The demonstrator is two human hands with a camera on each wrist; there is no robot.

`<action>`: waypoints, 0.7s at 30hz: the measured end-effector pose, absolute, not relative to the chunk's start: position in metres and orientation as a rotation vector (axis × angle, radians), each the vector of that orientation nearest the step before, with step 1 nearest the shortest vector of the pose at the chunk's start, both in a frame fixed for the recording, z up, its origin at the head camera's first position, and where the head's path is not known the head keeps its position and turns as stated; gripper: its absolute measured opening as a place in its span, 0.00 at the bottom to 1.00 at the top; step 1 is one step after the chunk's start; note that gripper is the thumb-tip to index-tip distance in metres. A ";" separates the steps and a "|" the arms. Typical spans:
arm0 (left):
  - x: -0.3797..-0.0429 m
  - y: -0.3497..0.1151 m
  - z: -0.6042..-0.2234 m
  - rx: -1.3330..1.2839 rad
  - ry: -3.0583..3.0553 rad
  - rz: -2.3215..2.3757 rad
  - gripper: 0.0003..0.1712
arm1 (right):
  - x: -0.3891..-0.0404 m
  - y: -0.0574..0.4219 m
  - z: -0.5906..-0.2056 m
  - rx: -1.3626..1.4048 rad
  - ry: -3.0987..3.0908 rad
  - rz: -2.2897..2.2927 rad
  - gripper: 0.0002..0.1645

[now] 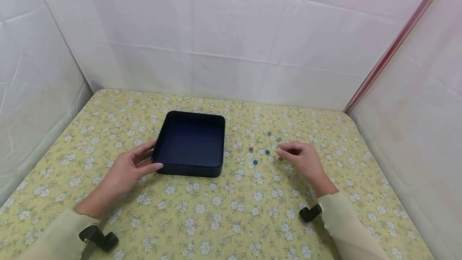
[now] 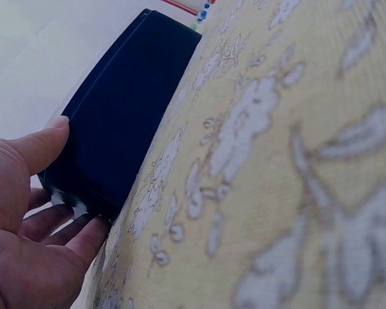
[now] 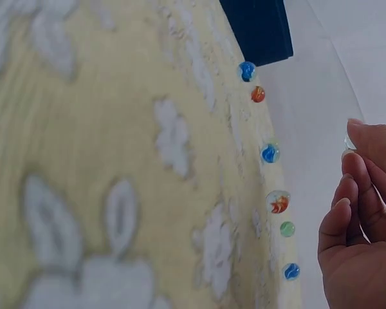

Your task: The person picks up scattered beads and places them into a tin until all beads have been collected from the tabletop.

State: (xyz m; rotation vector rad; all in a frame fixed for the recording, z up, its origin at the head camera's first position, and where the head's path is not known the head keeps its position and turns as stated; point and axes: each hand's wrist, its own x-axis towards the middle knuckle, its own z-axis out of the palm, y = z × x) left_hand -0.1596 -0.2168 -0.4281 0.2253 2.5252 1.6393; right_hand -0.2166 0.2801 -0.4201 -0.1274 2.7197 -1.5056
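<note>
My left hand (image 1: 124,167) grips the near left corner of a dark navy square tray (image 1: 191,170), thumb at the front wall and fingers along the left side. The left wrist view shows the thumb on the outside of the tray (image 2: 122,109). Between thumb and fingertips, my right hand (image 1: 303,159) pinches a clear marble (image 3: 348,143), held above the cloth. Several glass marbles lie around it, among them a blue marble (image 1: 267,152), another blue marble (image 1: 255,162), a reddish marble (image 1: 251,149) and a green marble (image 1: 279,139). Inside the tray only its bare bottom shows.
A yellow floral cloth (image 1: 202,216) covers the table. White sheet walls (image 1: 231,31) stand behind it and at both sides, with a red strip (image 1: 397,43) at the right corner. Black clips (image 1: 97,238) sit on both wrists.
</note>
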 end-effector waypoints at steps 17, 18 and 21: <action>-0.161 -0.217 -0.428 0.247 2.529 1.642 0.47 | -0.222 0.253 -0.412 -0.212 2.681 -1.535 0.25; -0.161 -0.217 -0.428 0.249 2.530 1.642 0.47 | -0.221 0.251 -0.411 -0.221 2.676 -1.540 0.25; -0.161 -0.217 -0.428 0.254 2.533 1.643 0.46 | -0.222 0.244 -0.409 -0.242 2.658 -1.564 0.26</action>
